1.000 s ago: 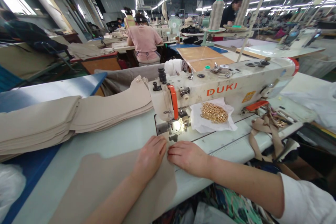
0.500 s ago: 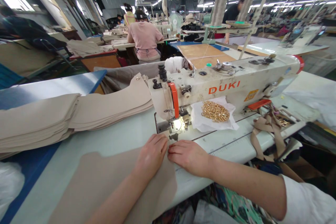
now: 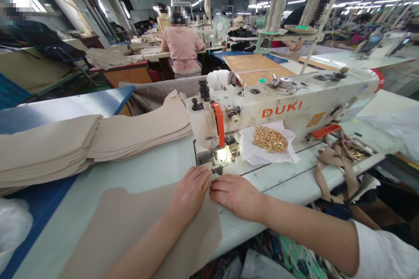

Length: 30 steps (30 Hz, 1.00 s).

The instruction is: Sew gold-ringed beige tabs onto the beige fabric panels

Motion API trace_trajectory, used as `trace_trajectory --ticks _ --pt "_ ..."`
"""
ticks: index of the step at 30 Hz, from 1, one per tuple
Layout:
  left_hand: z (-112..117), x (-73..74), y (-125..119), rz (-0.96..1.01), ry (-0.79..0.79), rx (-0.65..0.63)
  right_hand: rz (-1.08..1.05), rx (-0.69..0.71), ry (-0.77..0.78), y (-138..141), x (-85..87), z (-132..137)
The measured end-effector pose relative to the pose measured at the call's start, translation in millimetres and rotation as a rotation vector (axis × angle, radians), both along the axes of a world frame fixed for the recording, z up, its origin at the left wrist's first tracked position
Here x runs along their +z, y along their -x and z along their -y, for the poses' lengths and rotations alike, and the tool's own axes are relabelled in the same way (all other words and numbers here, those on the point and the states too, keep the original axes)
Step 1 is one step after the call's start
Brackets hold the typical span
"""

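Observation:
A beige fabric panel (image 3: 131, 222) lies flat on the pale sewing table, partly under my left forearm. My left hand (image 3: 193, 187) is closed at the panel's upper edge, its fingertips pressed together on the cloth. Close beside it, my right hand (image 3: 234, 194) pinches the same edge; the fingertips of both hands nearly meet. Just beyond them stands a white sewing machine (image 3: 281, 100) with its lamp lit over the needle plate (image 3: 222, 156). What sits right between the fingertips is hidden.
Stacked beige fabric pieces (image 3: 137, 135) lie to the left. Gold metal rings (image 3: 270, 139) rest on white paper (image 3: 245, 150) under the machine arm. Beige strips (image 3: 340, 165) hang at the right. Thread cones (image 3: 276, 11) stand behind, and a person in pink (image 3: 183, 48) sits further off.
The view has shifted very slightly. Both hands keep their hold at the panel's edge, and the fabric lies as before.

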State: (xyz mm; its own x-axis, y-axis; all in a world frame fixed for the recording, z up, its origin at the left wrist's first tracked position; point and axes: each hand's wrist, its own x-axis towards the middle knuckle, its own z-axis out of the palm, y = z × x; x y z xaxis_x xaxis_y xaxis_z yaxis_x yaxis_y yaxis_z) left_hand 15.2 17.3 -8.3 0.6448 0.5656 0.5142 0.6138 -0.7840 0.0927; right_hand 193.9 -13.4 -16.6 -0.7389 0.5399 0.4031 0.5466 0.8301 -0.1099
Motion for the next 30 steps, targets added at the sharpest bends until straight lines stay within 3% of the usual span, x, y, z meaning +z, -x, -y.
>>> trace_trajectory --ticks 8,22,30 --pt "4 -1.6 4 -0.010 0.044 0.016 0.060 -0.071 -0.059 2 10.0 -7" --pt "11 1.8 4 0.027 0.111 0.060 0.050 -0.093 -0.027 4 3.7 -11" --pt "-7 0.4 -10 0.041 0.072 0.072 0.113 -0.088 -0.051 -9 6.6 -32"
